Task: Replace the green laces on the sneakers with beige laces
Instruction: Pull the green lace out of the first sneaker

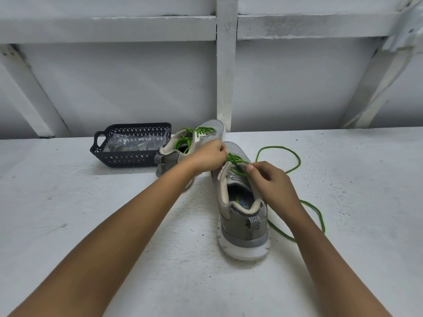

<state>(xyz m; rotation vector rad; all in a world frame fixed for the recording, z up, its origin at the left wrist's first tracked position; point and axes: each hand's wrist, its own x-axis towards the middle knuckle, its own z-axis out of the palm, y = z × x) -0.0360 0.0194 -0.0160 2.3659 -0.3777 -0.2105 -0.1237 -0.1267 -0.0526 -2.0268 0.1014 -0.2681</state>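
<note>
Right hand [267, 181] pinches the green lace [237, 159] on the near sneaker [242, 216], left hand [212, 156] gripping it too just toeward, loose slack looping off rightward.

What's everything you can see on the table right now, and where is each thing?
near sneaker: one, grey with white sole, centre, heel toward the camera
far sneaker: one, grey, behind it, beside the basket
trailing lace: one, green, partly in the near sneaker, looping right across the table
far lace: one, green, in the far sneaker
basket: one, dark, back left
plastic bag: one, clear, inside the basket
table: one, white
left hand, right hand: two, both pinch the trailing lace
</note>
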